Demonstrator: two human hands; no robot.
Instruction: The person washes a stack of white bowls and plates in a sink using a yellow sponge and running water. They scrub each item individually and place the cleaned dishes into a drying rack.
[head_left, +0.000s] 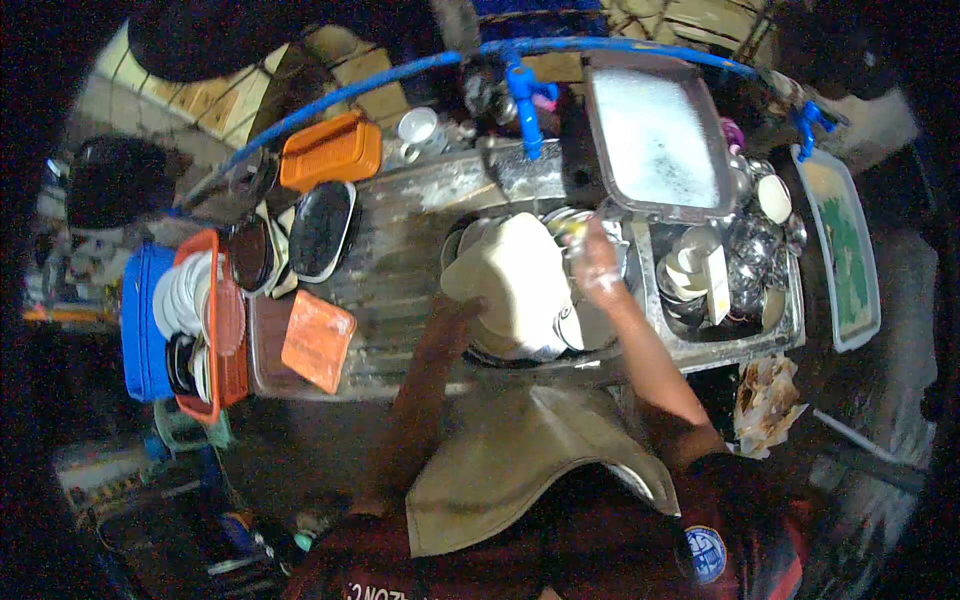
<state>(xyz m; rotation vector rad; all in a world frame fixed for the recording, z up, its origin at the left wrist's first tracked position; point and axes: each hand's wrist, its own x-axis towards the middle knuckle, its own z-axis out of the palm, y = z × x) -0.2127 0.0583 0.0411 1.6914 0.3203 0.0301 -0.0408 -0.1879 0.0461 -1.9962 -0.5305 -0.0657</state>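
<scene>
My left hand (466, 309) grips the lower left edge of a large white plate (521, 277), tilted over the left sink bowl. Stacked dishes (566, 326) lie beneath and around it. Right of the plate, my right hand (598, 259) is wet with suds, its fingers curled around something yellowish, perhaps a sponge (574, 229); blur hides its exact shape. More plates with coloured rims lie just under that hand.
A tub of suds (660, 139) stands behind the sink, beside a blue tap (529, 112). Bowls and metalware fill the right sink bowl (795, 315). Leftward are black dishes (322, 232), an orange tray (319, 341), an orange basket (330, 150) and a plate-filled crate (232, 382).
</scene>
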